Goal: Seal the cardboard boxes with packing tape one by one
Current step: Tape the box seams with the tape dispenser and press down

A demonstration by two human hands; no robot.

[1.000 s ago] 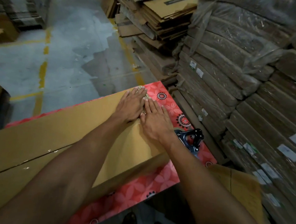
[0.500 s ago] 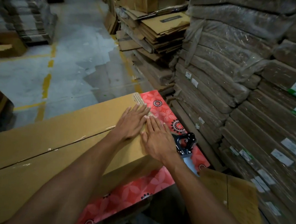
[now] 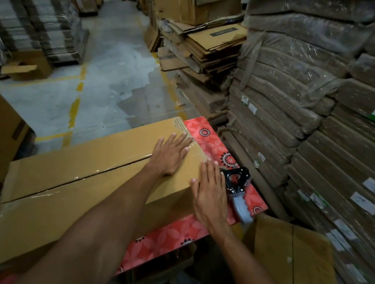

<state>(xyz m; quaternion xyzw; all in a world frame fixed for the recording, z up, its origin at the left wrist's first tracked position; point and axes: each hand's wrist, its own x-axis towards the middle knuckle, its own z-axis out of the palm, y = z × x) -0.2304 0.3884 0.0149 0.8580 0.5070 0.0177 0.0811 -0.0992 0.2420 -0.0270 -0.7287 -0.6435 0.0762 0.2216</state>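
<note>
**Desk:** What does your feed show from the warehouse aisle?

**Operator:** I see a long cardboard box (image 3: pixel 79 189) lying flat on a counter (image 3: pixel 206 141) covered in red floral print. It takes up most of the counter's width. Glossy clear packing tape (image 3: pixel 198 152) runs along its centre seam and over the right end, and it is wrinkled at the far corner.

**Desk:** And the hands?

**Operator:** Both lie flat on the box top near its right end. The left hand (image 3: pixel 170 156) rests palm down beside the seam, its fingers (image 3: pixel 178 141) straight and reaching onto the taped strip. The right hand (image 3: pixel 209 194) sits at the near right corner with its fingers (image 3: pixel 206 169) straight and slightly spread. Neither hand is gripping anything.

**Desk:** Where is the tape tool?

**Operator:** A tape dispenser (image 3: pixel 238 189) with a black frame and grey handle lies on the counter just right of the right hand, partly hidden behind it. I can't make out its roll.

**Desk:** What is around them?

**Operator:** Plastic-wrapped stacks of flat cardboard (image 3: pixel 295 105) rise on the right. A second box (image 3: pixel 285 255) stands below the counter's near corner, and the concrete floor (image 3: pixel 111 74) carries yellow lines.
</note>
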